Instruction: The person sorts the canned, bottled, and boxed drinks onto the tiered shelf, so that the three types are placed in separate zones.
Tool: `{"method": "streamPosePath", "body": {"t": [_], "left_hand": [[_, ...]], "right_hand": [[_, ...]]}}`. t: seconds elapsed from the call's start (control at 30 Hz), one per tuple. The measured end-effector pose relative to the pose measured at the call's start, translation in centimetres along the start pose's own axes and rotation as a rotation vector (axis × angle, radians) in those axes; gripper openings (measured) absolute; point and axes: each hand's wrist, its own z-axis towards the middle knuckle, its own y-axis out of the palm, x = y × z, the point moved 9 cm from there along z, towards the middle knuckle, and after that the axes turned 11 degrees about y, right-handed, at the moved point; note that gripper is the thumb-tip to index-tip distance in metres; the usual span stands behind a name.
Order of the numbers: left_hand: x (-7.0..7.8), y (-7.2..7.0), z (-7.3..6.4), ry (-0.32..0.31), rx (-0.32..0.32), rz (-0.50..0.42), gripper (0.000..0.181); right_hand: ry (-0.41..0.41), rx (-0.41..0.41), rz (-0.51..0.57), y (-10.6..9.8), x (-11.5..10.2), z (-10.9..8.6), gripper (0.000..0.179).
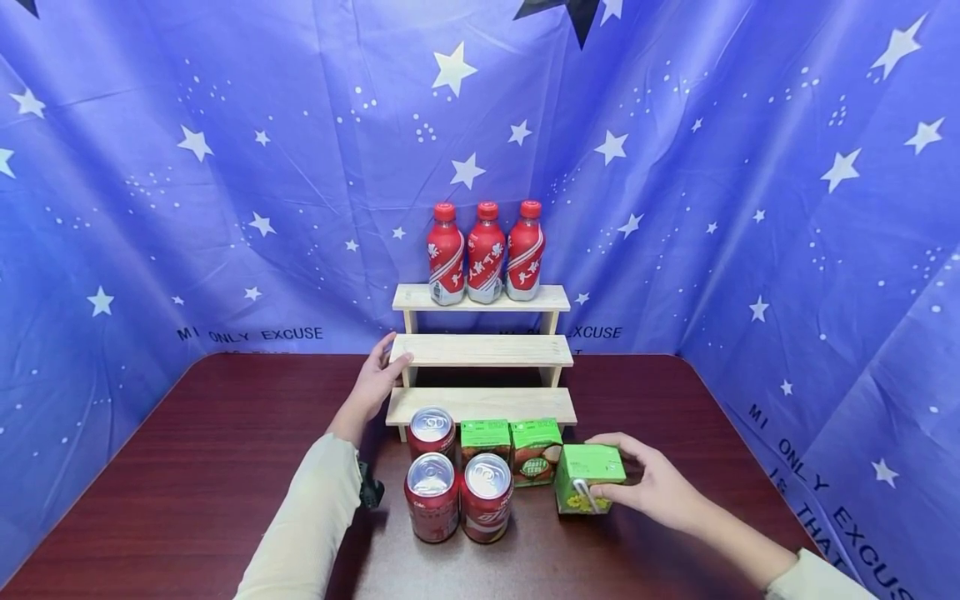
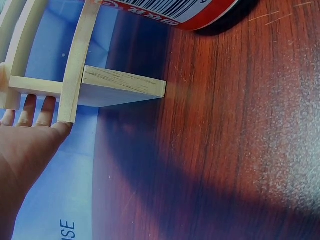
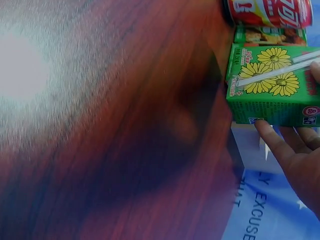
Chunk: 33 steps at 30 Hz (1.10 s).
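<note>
My left hand (image 1: pixel 377 379) grips the left end of the middle step of a pale wooden three-step shelf (image 1: pixel 480 351), thumb on top. In the left wrist view, its fingers (image 2: pixel 46 111) lie against the shelf's side frame. My right hand (image 1: pixel 660 487) holds a green drink carton (image 1: pixel 590 479) between thumb and fingers at its right side. The right wrist view shows yellow flowers and a white straw (image 3: pixel 280 69) on this carton. To its left, two other green cartons (image 1: pixel 536 454) stand side by side before the bottom step.
Three red drink cans (image 1: pixel 432 500) stand in front of the shelf, left of the cartons. On the top step are three red bottles (image 1: pixel 486 254) in a row. A blue starred cloth (image 1: pixel 315 208) hangs behind and beside the dark red wooden table (image 1: pixel 187 483).
</note>
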Motion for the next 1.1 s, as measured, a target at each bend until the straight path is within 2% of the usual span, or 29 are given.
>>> {"method": "streamPosePath", "body": {"t": [0.13, 0.53, 0.87, 0.93, 1.1], "left_hand": [[-0.1, 0.0, 0.0, -0.002, 0.002, -0.002, 0.066], [0.1, -0.4, -0.2, 0.008, 0.006, 0.018, 0.065], [0.1, -0.2, -0.1, 0.011, -0.005, 0.017, 0.065], [0.6, 0.1, -0.4, 0.006, -0.018, 0.0, 0.066], [0.6, 0.1, -0.2, 0.003, -0.016, -0.005, 0.067]], "right_hand": [[0.027, 0.033, -0.026, -1.1, 0.1, 0.0, 0.051], [-0.007, 0.143, -0.121, -4.5, -1.3, 1.1, 0.05], [-0.013, 0.243, -0.268, -6.5, -2.9, 2.8, 0.049], [-0.002, 0.255, -0.277, -6.9, -3.1, 3.2, 0.049], [0.027, 0.262, -0.27, -7.3, -3.4, 4.5, 0.048]]}}
